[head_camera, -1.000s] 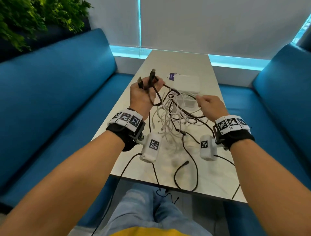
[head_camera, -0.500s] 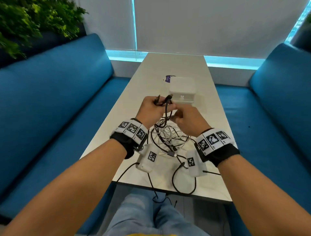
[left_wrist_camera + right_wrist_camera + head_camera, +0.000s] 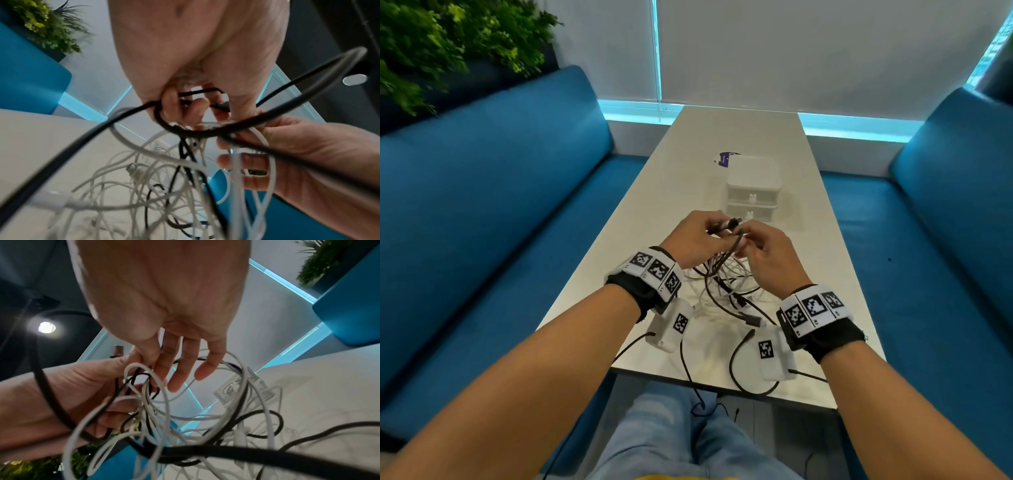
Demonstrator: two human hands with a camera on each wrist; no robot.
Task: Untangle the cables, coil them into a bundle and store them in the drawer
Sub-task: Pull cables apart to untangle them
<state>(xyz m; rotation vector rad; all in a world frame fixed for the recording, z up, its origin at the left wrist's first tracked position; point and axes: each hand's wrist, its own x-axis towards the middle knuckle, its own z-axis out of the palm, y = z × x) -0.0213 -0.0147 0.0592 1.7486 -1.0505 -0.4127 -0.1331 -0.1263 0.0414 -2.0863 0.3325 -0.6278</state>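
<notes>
The cable tangle point(image 3: 144, 186) blurs near the lens, perhaps hiding where the right hand point(image 3: 164, 305) grips.

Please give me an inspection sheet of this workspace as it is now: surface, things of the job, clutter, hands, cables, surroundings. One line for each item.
Surface: white table, long and narrow, between two benches.
Job's things: tangle of white cables and black cables, not yet coiled; white drawer unit behind it, both drawers shut.
Clutter: purple card behind the drawer unit.
Hands: left hand grips black cable ends above the tangle; right hand pinches a cable beside it, other fingers loosely extended.
Cables: one black loop reaches the table's near edge; a strand hangs over it.
Surroundings: blue benches on both sides, green plant far left.
</notes>
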